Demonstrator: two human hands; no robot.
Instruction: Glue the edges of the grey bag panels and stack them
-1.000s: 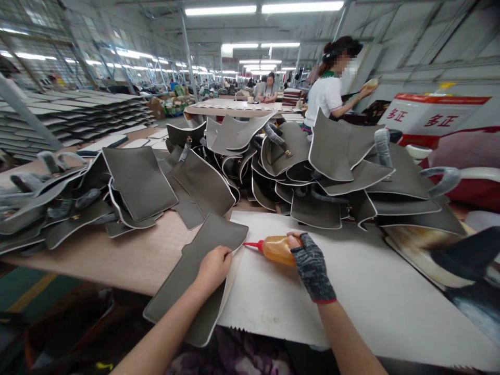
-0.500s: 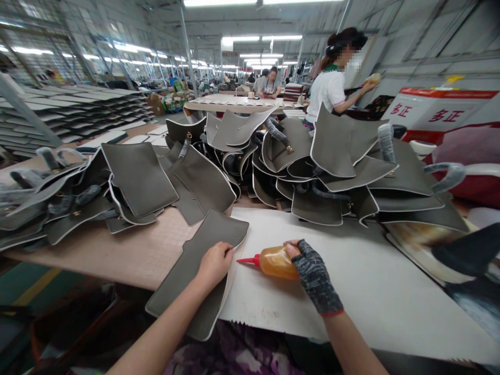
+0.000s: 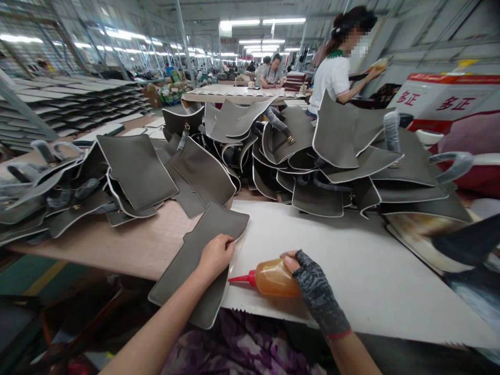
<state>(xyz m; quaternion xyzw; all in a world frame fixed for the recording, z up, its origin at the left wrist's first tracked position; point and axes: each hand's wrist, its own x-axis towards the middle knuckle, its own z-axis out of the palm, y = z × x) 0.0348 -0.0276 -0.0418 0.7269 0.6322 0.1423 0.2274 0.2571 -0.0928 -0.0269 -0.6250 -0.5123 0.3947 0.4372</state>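
My left hand (image 3: 216, 256) grips the right edge of a grey leather panel (image 3: 183, 278) with pale edging, fingers curled over it. The panel lies slantwise at the table's front, its lower end past the table edge. In a fingerless dark knit glove, my right hand (image 3: 314, 284) is wrapped round a squeeze bottle (image 3: 273, 277) of amber liquid, probably glue. The bottle lies on its side in the hand, its red nozzle pointing left, with the tip at the panel's right edge. Beneath the bottle is a white sheet (image 3: 371, 281).
Grey bag pieces with wrapped handles and gold fittings form a heap (image 3: 289, 140) across the back of the table (image 3: 148, 245), with more at left. Behind stand a co-worker (image 3: 332, 78) holding a bottle and another person (image 3: 272, 73). Stacked panels (image 3: 78, 104) fill the far left.
My right hand has brought the bottle down and slightly left, its nozzle tip sliding lower along the panel's edge. My left hand keeps its hold on the panel. The view has tilted slightly.
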